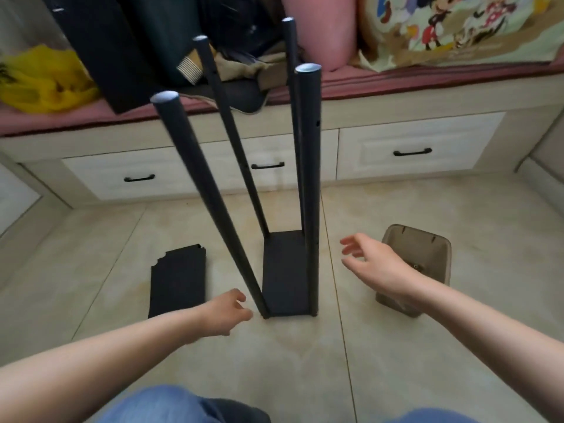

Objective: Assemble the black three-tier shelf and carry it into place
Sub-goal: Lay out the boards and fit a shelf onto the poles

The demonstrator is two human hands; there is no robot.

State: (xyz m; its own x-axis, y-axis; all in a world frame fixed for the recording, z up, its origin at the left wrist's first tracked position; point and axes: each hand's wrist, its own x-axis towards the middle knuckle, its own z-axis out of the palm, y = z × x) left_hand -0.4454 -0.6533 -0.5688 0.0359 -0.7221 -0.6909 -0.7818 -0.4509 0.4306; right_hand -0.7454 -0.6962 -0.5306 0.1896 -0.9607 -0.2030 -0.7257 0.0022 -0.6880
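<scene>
While the bottom board (pixel 283 270) sits among four poles (pixel 212 203) between your hands, your left hand (pixel 227 312) and right hand (pixel 372 261) are loose and empty, so the second tier likely needs the spare board (pixel 178 279) just beyond your left hand.

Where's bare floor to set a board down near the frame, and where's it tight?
Free: tile floor between the shelf base and the jeans; the strip between base and drawers; tile left of the loose panel. Tight: between panel and base, where the left hand sits; between base and brown tray, under the right hand.
</scene>
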